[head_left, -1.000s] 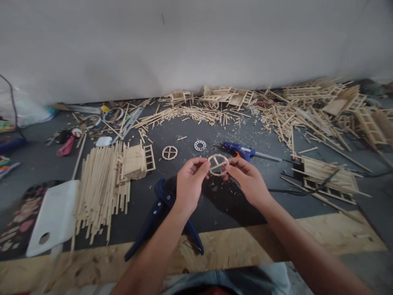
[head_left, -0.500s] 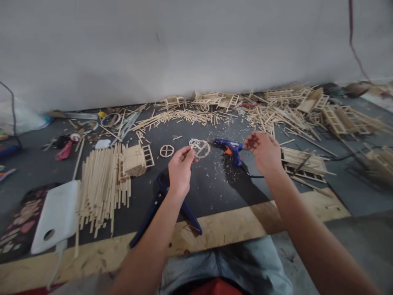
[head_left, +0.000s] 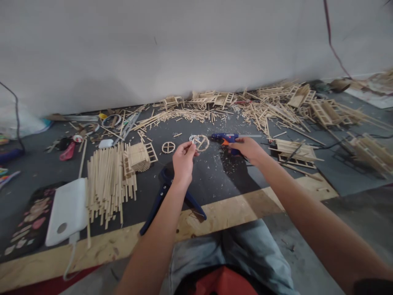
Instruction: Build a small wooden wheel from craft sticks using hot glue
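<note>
Between the thumb and fingers of my left hand (head_left: 184,160) is a small spoked wooden wheel (head_left: 202,143), held up over the dark board. A white toothed disc (head_left: 194,139) shows partly behind it. My right hand (head_left: 248,149) has its fingers around the grip of a blue hot glue gun (head_left: 225,137), whose orange trigger and red light face me. A clear glue stick (head_left: 250,135) sticks out of the gun's back. Left of my left hand, a second wooden wheel (head_left: 168,147) lies flat. Blue-handled cutters (head_left: 156,205) lie partly under my left forearm.
Bundled wooden sticks (head_left: 106,184) lie at left beside a small stick-built piece (head_left: 138,156). A white power bank (head_left: 67,211) rests on a dark patterned case (head_left: 32,219). Loose sticks (head_left: 190,116) and stick-built frames (head_left: 328,110) line the back and right.
My right hand has come left and down from beside the glue gun onto its grip. The wheel stays in my left hand. The view has shifted slightly.
</note>
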Demonstrator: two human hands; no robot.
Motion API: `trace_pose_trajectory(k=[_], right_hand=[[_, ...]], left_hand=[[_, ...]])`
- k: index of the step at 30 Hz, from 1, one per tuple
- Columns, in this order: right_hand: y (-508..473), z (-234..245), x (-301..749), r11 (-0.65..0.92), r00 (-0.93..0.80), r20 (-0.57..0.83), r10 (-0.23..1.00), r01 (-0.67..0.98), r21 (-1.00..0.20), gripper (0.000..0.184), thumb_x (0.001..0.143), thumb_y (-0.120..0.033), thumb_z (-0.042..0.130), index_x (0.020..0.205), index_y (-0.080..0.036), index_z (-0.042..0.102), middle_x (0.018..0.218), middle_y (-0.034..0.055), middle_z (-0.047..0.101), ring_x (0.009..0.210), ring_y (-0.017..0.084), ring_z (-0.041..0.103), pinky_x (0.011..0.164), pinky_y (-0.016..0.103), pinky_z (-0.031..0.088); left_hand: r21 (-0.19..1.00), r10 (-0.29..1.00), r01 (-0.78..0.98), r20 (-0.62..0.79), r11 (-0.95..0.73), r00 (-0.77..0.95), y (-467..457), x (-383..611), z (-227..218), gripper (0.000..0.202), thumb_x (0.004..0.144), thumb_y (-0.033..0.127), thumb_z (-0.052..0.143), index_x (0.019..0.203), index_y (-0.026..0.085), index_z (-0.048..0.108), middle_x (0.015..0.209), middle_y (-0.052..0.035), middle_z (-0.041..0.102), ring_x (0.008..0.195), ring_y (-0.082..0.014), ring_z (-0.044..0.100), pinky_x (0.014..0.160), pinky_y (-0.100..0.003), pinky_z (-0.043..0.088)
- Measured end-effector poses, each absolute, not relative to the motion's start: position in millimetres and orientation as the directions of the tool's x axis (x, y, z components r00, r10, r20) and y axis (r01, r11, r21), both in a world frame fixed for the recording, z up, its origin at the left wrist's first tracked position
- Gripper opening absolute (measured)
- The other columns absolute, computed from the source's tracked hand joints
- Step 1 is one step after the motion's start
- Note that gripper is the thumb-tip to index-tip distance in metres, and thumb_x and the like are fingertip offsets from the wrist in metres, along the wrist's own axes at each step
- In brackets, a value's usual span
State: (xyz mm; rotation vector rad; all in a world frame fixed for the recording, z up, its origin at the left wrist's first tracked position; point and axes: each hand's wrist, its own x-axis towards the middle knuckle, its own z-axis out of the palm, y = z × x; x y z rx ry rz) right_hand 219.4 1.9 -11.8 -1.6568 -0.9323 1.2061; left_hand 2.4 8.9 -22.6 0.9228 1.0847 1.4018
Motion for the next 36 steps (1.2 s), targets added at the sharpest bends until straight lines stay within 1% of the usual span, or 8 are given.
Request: trace_pose_trajectory(k=[6, 10, 13, 17, 20, 25, 32, 36], right_hand=[[4.5, -3.1, 213.7, -0.214, 0.285, -0.259, 0.923, -0.182, -0.96, 0.013, 0.062, -0.015, 0.068, 0.069, -0.017, 0.058, 0.061, -0.0015, 0.057, 0.054, 0.009, 0.054, 0.055, 0.023, 0.047], [2.4, 6.0, 215.7, -0.181, 0.263, -0.25, 0.932, -0.26, -0.949, 0.016, 0.065, -0.024, 0.071, 0.072, -0.018, 0.059, 0.062, -0.0025, 0.052, 0.053, 0.009, 0.051, 0.051, 0.024, 0.048], [-1.3, 8.5, 211.7, -0.175, 0.217, -0.251, 0.943, -0.316, -0.932, 0.018, 0.065, -0.027, 0.074, 0.075, -0.019, 0.061, 0.068, -0.0004, 0.058, 0.06, 0.012, 0.056, 0.055, 0.026, 0.052], [-5.5, 7.5, 204.3, -0.13, 0.133, -0.194, 0.972, -0.383, -0.914, 0.021, 0.066, -0.026, 0.074, 0.084, -0.022, 0.064, 0.091, 0.003, 0.068, 0.088, 0.02, 0.066, 0.075, 0.034, 0.056], [-8.7, 3.9, 202.2, -0.155, 0.067, -0.186, 0.98, -0.319, -0.935, 0.019, 0.068, -0.028, 0.072, 0.085, -0.022, 0.066, 0.097, 0.0051, 0.069, 0.091, 0.022, 0.066, 0.078, 0.035, 0.054], [-14.7, -8.4, 200.6, -0.21, 0.015, -0.215, 0.976, -0.164, -0.964, 0.017, 0.068, -0.031, 0.073, 0.076, -0.019, 0.064, 0.073, 0.0016, 0.066, 0.065, 0.016, 0.062, 0.066, 0.03, 0.051], [-23.3, -21.5, 192.5, -0.173, -0.071, -0.191, 0.979, 0.206, -0.963, 0.022, 0.076, -0.041, 0.065, 0.074, -0.019, 0.062, 0.066, 0.0001, 0.062, 0.06, 0.014, 0.056, 0.062, 0.029, 0.044], [-26.4, -19.3, 188.0, -0.217, -0.035, -0.243, 0.969, 0.345, -0.913, 0.03, 0.078, -0.042, 0.059, 0.059, -0.019, 0.058, 0.053, 0.0011, 0.06, 0.055, 0.016, 0.056, 0.058, 0.029, 0.042]], left_hand=[[0.975, 0.998, -0.21, -0.07, 0.07, 0.007, 1.8, 8.6, -23.5, 0.023, 0.072, 0.031, 0.069, 0.088, 0.016, 0.064, 0.072, -0.0007, 0.062, 0.059, -0.011, 0.059, 0.063, -0.026, 0.049], [0.982, 0.988, -0.149, -0.096, 0.114, 0.125, -2.6, 12.4, -22.4, 0.023, 0.072, 0.032, 0.07, 0.088, 0.016, 0.065, 0.067, 0.0005, 0.062, 0.056, -0.011, 0.059, 0.06, -0.025, 0.047], [0.97, 0.988, -0.195, -0.135, 0.146, 0.072, -1.6, 11.2, -20.6, 0.021, 0.071, 0.03, 0.07, 0.086, 0.016, 0.065, 0.068, 0.0006, 0.062, 0.057, -0.0103, 0.059, 0.061, -0.026, 0.048], [0.923, 0.979, -0.35, -0.195, 0.16, -0.065, 4.5, 5.5, -18.2, 0.02, 0.07, 0.027, 0.07, 0.086, 0.015, 0.064, 0.069, 0.0006, 0.061, 0.061, -0.0096, 0.058, 0.066, -0.026, 0.05], [0.898, 0.97, -0.408, -0.225, 0.168, -0.096, 7.6, 1.7, -16.2, 0.02, 0.069, 0.027, 0.07, 0.083, 0.015, 0.063, 0.068, 0.0006, 0.06, 0.062, -0.0094, 0.057, 0.067, -0.026, 0.05], [0.862, 0.959, -0.472, -0.263, 0.183, -0.109, 6.9, 1.8, -13.0, 0.02, 0.066, 0.025, 0.073, 0.078, 0.014, 0.06, 0.068, 0.0013, 0.059, 0.063, -0.0095, 0.057, 0.067, -0.026, 0.05], [0.882, 0.955, -0.418, -0.282, 0.218, -0.096, 3.8, 2.9, -10.4, 0.019, 0.07, 0.027, 0.07, 0.081, 0.015, 0.059, 0.07, 0.002, 0.059, 0.065, -0.01, 0.058, 0.069, -0.027, 0.049], [0.892, 0.958, -0.392, -0.276, 0.227, -0.073, 1.7, 3.9, -9.7, 0.019, 0.071, 0.028, 0.07, 0.083, 0.016, 0.06, 0.071, 0.0012, 0.06, 0.067, -0.011, 0.059, 0.07, -0.027, 0.048]])
